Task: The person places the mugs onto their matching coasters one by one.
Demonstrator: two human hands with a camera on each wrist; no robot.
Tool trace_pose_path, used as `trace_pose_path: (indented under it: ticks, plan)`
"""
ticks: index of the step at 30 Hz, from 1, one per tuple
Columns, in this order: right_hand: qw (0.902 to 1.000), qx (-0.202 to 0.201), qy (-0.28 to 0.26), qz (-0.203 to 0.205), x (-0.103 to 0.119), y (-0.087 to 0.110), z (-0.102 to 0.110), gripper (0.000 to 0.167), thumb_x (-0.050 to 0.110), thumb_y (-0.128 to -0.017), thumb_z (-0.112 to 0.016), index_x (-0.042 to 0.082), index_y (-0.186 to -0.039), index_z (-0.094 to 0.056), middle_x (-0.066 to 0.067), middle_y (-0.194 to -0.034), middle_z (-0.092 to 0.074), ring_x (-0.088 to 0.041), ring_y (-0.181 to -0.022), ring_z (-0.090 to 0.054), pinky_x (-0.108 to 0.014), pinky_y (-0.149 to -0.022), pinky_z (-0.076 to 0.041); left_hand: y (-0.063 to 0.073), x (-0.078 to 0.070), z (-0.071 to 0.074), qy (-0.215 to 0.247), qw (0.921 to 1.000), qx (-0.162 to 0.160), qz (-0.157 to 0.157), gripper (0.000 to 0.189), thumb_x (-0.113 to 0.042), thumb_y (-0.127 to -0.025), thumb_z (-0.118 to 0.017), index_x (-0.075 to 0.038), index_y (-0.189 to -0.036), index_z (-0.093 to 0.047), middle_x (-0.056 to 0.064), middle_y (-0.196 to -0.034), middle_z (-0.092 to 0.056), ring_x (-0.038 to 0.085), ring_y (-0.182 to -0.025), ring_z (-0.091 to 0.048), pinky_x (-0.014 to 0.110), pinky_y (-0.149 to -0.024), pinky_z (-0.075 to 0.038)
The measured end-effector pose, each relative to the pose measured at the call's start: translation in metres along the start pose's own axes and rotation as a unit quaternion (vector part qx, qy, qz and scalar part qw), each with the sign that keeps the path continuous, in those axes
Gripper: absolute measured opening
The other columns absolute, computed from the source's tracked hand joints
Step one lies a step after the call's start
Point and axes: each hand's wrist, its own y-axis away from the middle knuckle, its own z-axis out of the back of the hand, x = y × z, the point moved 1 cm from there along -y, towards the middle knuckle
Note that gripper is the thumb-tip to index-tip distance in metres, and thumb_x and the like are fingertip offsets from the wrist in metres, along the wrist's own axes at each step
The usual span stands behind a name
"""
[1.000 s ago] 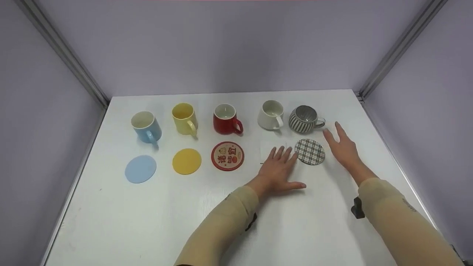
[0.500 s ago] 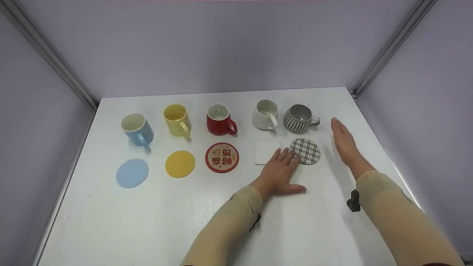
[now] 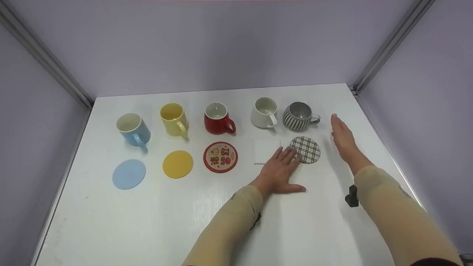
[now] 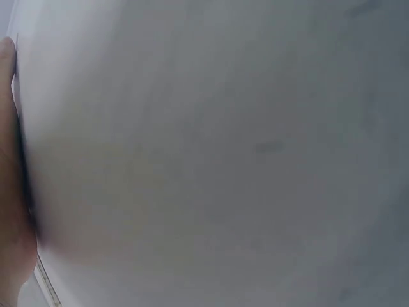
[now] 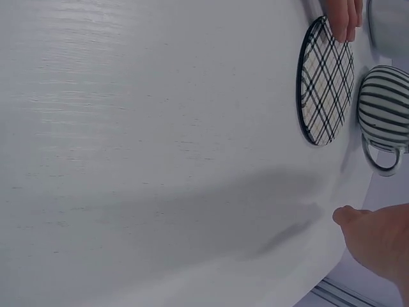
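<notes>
My left hand [image 3: 279, 170] lies palm down with fingers straight and thumb stretched to the right. Its fingertips reach the corner of a white square coaster [image 3: 264, 149] and overlap the left edge of a round plaid coaster [image 3: 309, 149]. Straight-fingered, my right hand [image 3: 344, 140] is held edge-on to the right of a grey striped mug [image 3: 296, 120], apart from its handle and holding nothing. In the right wrist view, left fingertips [image 5: 342, 16] meet the plaid coaster. Only a strip of the left hand shows in the left wrist view. A white mug [image 3: 263, 117] stands behind the square coaster.
Leftward in the row stand a red mug [image 3: 217, 122], a yellow mug [image 3: 174, 123] and a blue mug [image 3: 135, 133]. Before them lie a red patterned coaster [image 3: 220, 157], a yellow coaster [image 3: 177, 164] and a blue coaster [image 3: 129, 174]. Grey walls [image 3: 236, 48] enclose the white table [image 3: 155, 221].
My right hand has moved away from the striped mug's handle, its spread fingers now together. My left hand has shifted slightly right, uncovering more of the white coaster. The head view has shifted slightly.
</notes>
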Motion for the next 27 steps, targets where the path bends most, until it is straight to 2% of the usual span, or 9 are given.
trace_pose_path:
  ticks: [7, 16, 22, 27]
  plan:
    - [0.9994, -0.034, -0.002, -0.008, 0.002, -0.009, 0.001, 0.109, 0.086, -0.097, -0.024, 0.008, -0.171, -0.004, -0.025, -0.173, -0.018, -0.04, -0.159, -0.022, -0.048, -0.13, -0.021, 0.0, 0.002, 0.0, -0.009, 0.9999, -0.006, 0.006, 0.115, -0.097, -0.087, -0.02, -0.02, -0.172, -0.018, 0.007, -0.178, -0.012, 0.025, -0.164, -0.002, 0.044, -0.132, 0.0]
    - [0.9977, -0.064, -0.022, -0.009, 0.006, -0.021, 0.005, 0.105, 0.082, -0.1, -0.026, 0.002, -0.167, -0.026, -0.029, -0.158, -0.046, -0.04, -0.144, -0.05, -0.046, -0.121, -0.041, -0.001, 0.002, 0.0, 0.002, 0.9999, 0.0, 0.016, 0.112, -0.097, -0.088, -0.019, -0.023, -0.172, -0.016, 0.004, -0.179, -0.009, 0.022, -0.164, 0.002, 0.042, -0.131, 0.006]
    - [0.9974, -0.059, -0.028, -0.03, 0.003, -0.03, 0.008, 0.103, 0.081, -0.1, -0.024, 0.003, -0.168, -0.025, -0.028, -0.154, -0.049, -0.034, -0.132, -0.059, -0.045, -0.116, -0.047, -0.001, 0.0, 0.0, 0.001, 0.9998, 0.008, 0.015, 0.112, -0.097, -0.087, -0.017, -0.024, -0.172, -0.016, 0.004, -0.179, -0.008, 0.021, -0.164, 0.003, 0.04, -0.131, 0.006]
    - [0.9982, -0.035, -0.023, -0.043, 0.002, -0.041, 0.009, 0.103, 0.082, -0.1, -0.022, 0.004, -0.168, -0.024, -0.028, -0.154, -0.049, -0.03, -0.126, -0.064, -0.042, -0.111, -0.051, 0.0, 0.0, -0.002, 0.004, 0.9998, 0.013, 0.015, 0.112, -0.097, -0.087, -0.016, -0.024, -0.172, -0.015, 0.003, -0.179, -0.008, 0.02, -0.164, 0.004, 0.04, -0.131, 0.006]
